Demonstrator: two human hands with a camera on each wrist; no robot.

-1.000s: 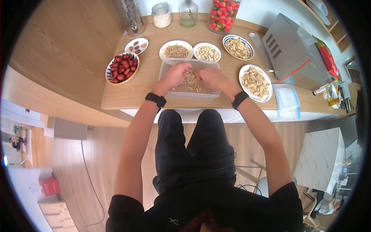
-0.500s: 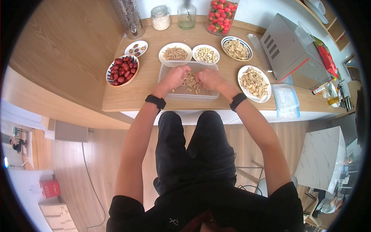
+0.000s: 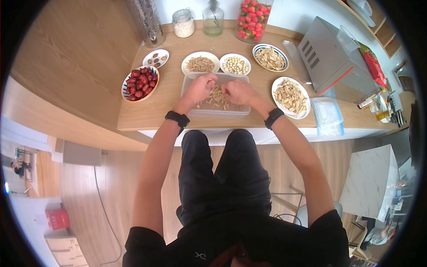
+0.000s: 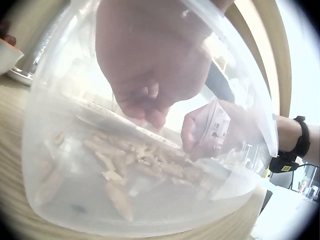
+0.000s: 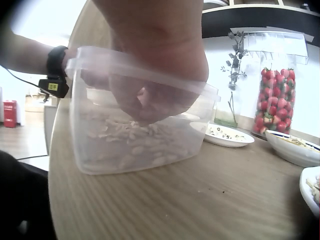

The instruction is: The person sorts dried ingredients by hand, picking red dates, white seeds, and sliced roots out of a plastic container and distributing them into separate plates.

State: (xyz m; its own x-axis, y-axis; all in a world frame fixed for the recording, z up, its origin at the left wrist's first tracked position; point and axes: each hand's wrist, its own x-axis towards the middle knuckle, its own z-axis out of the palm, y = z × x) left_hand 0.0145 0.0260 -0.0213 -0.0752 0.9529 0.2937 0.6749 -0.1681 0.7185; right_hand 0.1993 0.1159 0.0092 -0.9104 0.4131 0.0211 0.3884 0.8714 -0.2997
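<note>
A clear plastic box (image 3: pixel 215 112) stands at the counter's front edge, with pale dried pieces (image 3: pixel 216 99) lying loose on its bottom. My left hand (image 3: pixel 201 91) reaches into its left part, above the pieces. Through the box wall in the left wrist view, the fingers of the left hand (image 4: pixel 152 55) are bent with their tips close together. At the box's right part, my right hand (image 3: pixel 240 92) has its fingers bent down close over the pieces; the right wrist view shows the right hand (image 5: pixel 155 75) likewise. Whether either hand pinches a piece is unclear.
Behind the box are a plate of brown strips (image 3: pixel 200 63) and a plate of pale round pieces (image 3: pixel 235 65). Red dates (image 3: pixel 140 84) fill a bowl at left. Two dishes of slices (image 3: pixel 291 96), plastic bags (image 3: pixel 328 115) and a grey appliance (image 3: pixel 331 58) are at right.
The head view has shifted slightly, moving the counter items a little. Both hands stay inside the box, with only small finger movements; some loose pieces lie more spread out.
</note>
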